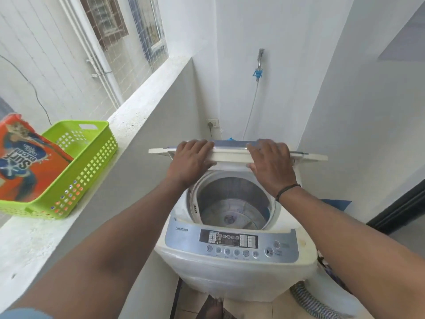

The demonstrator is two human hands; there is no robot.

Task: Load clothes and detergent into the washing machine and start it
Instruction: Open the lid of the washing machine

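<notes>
My two hands sit on the front edge of the white folding plastic lid (236, 155) of the white top-loading washing machine (230, 268), raised above the round steel drum (232, 203). My left hand (192, 157) lies over the lid's left part with fingers curled over the top edge; my right hand (271, 162) clasps the right part, fingers over the top and thumb under. The lid's long axis runs left to right, square across my reach, both hands about level on it.

The drum below looks bare — no clothes in it that I can see. What I need next lies off to my left: the orange detergent packet (25, 157) stands in the lime-green perforated plastic basket (92, 162) on the pale concrete ledge (142, 107), well apart from the machine. My left hand is the nearer one for that reach. Clothes I cannot place for certain — only a striped cloth (308, 300) on the floor at the machine's right foot.
</notes>
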